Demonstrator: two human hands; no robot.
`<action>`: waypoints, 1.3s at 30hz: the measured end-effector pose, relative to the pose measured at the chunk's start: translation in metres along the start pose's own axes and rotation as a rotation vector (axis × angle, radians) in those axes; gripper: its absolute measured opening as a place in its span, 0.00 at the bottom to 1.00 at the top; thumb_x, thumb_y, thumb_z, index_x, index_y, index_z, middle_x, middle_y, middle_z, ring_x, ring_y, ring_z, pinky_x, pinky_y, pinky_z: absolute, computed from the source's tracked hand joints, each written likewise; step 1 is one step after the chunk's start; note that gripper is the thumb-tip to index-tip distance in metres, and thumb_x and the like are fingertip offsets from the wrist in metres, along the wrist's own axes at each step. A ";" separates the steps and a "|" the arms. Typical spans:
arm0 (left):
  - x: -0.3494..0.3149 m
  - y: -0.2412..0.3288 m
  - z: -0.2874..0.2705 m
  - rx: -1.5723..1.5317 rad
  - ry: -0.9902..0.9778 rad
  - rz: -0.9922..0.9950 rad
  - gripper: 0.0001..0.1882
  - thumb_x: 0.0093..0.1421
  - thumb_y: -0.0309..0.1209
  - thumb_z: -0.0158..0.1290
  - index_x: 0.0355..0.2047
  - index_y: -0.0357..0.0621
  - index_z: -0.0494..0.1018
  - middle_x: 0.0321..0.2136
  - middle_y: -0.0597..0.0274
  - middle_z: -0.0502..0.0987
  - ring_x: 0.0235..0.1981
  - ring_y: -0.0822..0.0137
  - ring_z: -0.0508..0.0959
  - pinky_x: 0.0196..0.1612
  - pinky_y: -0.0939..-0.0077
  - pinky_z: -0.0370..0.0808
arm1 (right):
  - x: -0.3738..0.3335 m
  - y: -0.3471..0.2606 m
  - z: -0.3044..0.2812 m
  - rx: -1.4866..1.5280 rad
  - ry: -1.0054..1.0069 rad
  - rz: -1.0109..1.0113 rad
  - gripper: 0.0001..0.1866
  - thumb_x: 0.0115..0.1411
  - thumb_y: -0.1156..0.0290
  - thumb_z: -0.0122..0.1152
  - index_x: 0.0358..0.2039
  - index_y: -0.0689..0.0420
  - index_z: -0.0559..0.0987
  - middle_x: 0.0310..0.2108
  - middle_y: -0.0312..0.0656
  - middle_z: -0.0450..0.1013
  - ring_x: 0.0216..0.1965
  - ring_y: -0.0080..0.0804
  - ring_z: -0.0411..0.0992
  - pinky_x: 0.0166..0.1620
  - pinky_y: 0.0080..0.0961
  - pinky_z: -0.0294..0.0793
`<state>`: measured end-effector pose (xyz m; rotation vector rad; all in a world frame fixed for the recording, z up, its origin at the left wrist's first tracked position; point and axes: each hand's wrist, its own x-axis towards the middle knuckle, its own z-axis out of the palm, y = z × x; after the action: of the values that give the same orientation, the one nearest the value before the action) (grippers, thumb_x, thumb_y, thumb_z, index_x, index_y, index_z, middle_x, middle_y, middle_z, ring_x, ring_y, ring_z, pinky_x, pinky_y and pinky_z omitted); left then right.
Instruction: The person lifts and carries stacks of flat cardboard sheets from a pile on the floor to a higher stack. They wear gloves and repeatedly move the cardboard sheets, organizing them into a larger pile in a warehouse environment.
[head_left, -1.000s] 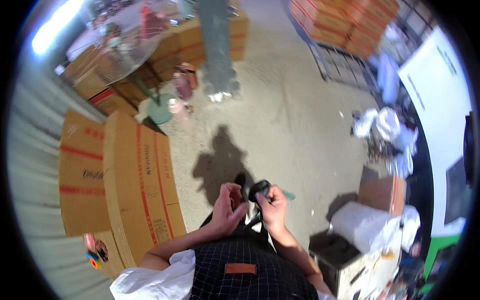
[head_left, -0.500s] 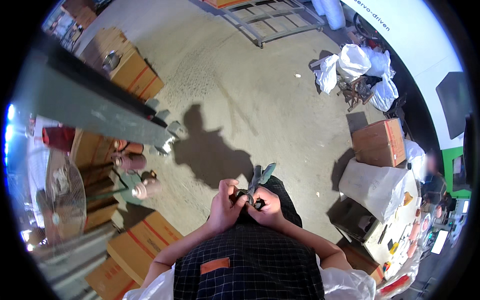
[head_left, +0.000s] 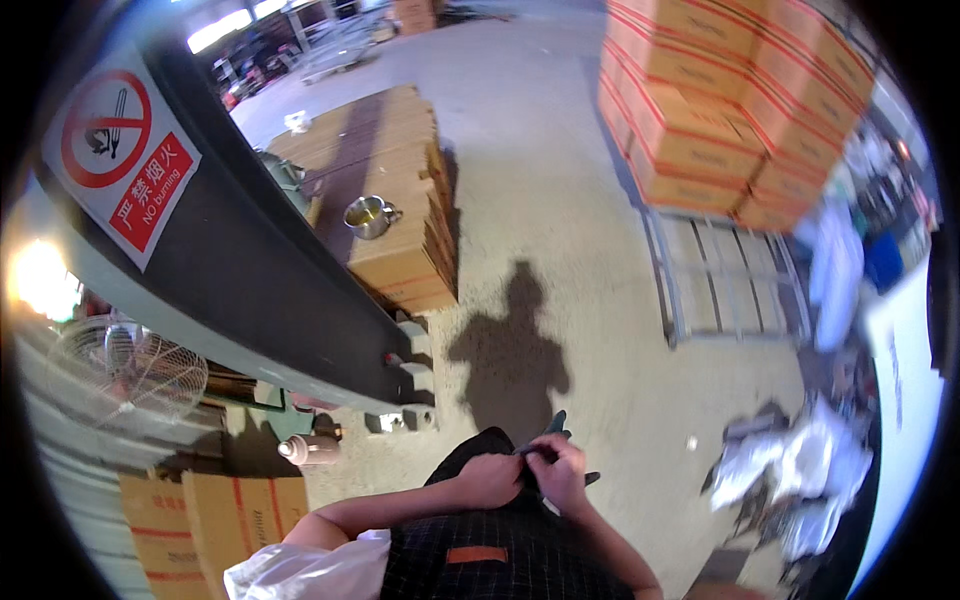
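Observation:
Both my hands meet low in front of my body, above a dark checked apron (head_left: 470, 535). Between their fingers is a small dark grey-green piece (head_left: 557, 422) that looks like soft fabric. Its greenish end sticks up past my right hand, and a dark tip shows at that hand's right side. My left hand (head_left: 492, 480) is closed, its fingertips against the piece at the right hand. My right hand (head_left: 562, 478) pinches it with bent fingers. The fingers cover most of the piece, so its kind is unclear.
A dark steel column (head_left: 300, 270) slants along my left, beside a fan (head_left: 125, 370) and a pink flask (head_left: 310, 450). A metal pot (head_left: 370, 217) sits on stacked cardboard (head_left: 400, 150). Far right are piled cartons (head_left: 700, 130), a metal rack (head_left: 735, 280) and white sacks (head_left: 800, 465).
My view has tipped up and turned, bringing the far cartons and the column's sign into sight. Both hands stay together on the grey-green piece, now lower and further right in the picture.

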<state>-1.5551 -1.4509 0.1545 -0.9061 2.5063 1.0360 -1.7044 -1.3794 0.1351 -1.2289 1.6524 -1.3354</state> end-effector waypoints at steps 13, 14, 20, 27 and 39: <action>0.416 -0.113 -0.292 -2.080 0.075 -0.041 0.19 0.61 0.19 0.43 0.52 0.38 0.69 0.42 0.58 0.75 0.44 0.61 0.77 0.51 0.62 0.76 | 0.492 0.014 -0.031 0.002 0.165 -0.026 0.08 0.66 0.75 0.57 0.36 0.66 0.81 0.32 0.42 0.79 0.35 0.26 0.75 0.42 0.26 0.75; 0.453 -0.113 -0.309 -2.027 0.231 -0.048 0.26 0.61 0.15 0.41 0.60 0.39 0.67 0.42 0.62 0.76 0.43 0.68 0.76 0.48 0.69 0.76 | 0.527 0.014 -0.032 -0.048 0.164 -0.027 0.08 0.66 0.75 0.56 0.37 0.66 0.81 0.33 0.42 0.78 0.36 0.26 0.74 0.43 0.26 0.75; 0.650 -0.177 -0.427 -2.027 0.298 -0.106 0.15 0.64 0.26 0.47 0.46 0.51 0.81 0.26 0.70 0.75 0.27 0.75 0.75 0.28 0.73 0.74 | 0.749 0.060 -0.029 -0.039 0.131 -0.123 0.07 0.65 0.74 0.57 0.36 0.64 0.80 0.32 0.41 0.78 0.37 0.28 0.75 0.45 0.28 0.74; 0.801 -0.299 -0.617 -2.364 0.492 -0.193 0.14 0.67 0.46 0.50 0.42 0.53 0.76 0.28 0.69 0.73 0.29 0.70 0.73 0.34 0.69 0.73 | 1.026 0.054 0.017 -0.005 -0.128 -0.185 0.06 0.64 0.74 0.59 0.36 0.63 0.81 0.32 0.45 0.80 0.35 0.34 0.77 0.43 0.31 0.76; 0.928 -0.590 -0.947 -2.233 0.852 0.070 0.32 0.64 0.66 0.44 0.49 0.52 0.73 0.47 0.61 0.77 0.47 0.60 0.74 0.51 0.59 0.72 | 1.509 0.038 0.162 0.514 -0.378 0.112 0.06 0.67 0.69 0.55 0.36 0.57 0.75 0.28 0.33 0.72 0.22 0.15 0.61 0.26 0.16 0.63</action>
<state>-1.9010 -2.8577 0.0700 -1.6448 0.3058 3.8870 -2.0621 -2.8544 0.1427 -0.9847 1.0151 -1.2592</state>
